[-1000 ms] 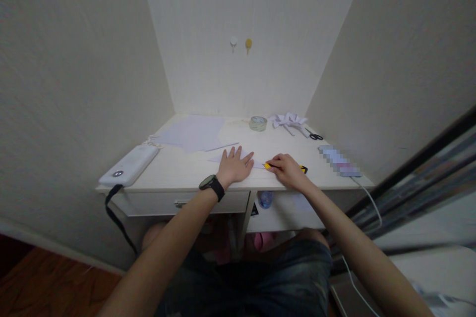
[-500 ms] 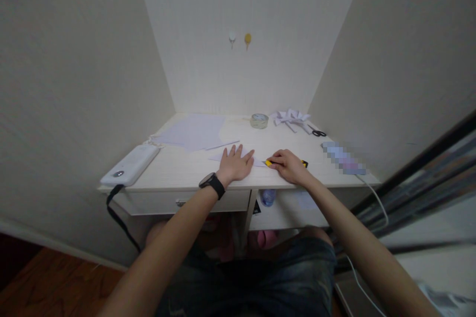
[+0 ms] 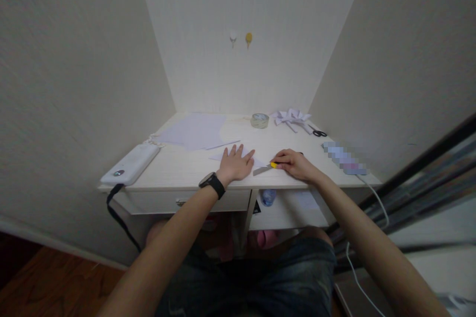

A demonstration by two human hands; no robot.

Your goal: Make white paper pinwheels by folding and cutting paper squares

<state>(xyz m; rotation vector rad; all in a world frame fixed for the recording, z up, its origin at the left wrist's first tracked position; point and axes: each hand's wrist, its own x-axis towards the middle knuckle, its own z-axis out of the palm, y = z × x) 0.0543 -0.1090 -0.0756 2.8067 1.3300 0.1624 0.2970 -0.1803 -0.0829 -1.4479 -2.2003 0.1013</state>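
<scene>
My left hand point(image 3: 235, 164) lies flat with its fingers spread, pressing on a folded piece of white paper point(image 3: 216, 157) near the desk's front edge. Most of that paper is hidden beneath the palm; a pointed end shows on either side. In my right hand point(image 3: 293, 164) is a yellow and black utility knife point(image 3: 274, 165), gripped between thumb and fingers. Its long blade point(image 3: 262, 170) is out and points left, its tip close to the left hand and just in front of the paper's right end.
Behind the left hand lie white paper sheets point(image 3: 203, 129) and a thin paper strip point(image 3: 223, 145). A tape roll point(image 3: 259, 120), folded paper pieces point(image 3: 292, 117) and scissors point(image 3: 319, 133) are at the back. A white device point(image 3: 131, 164) lies left, a blurred-out phone-like object point(image 3: 344, 158) right.
My right hand has moved slightly right with the utility knife. The blade, mostly unseen before, now shows at length and is angled toward the front edge. My left hand has stayed put.
</scene>
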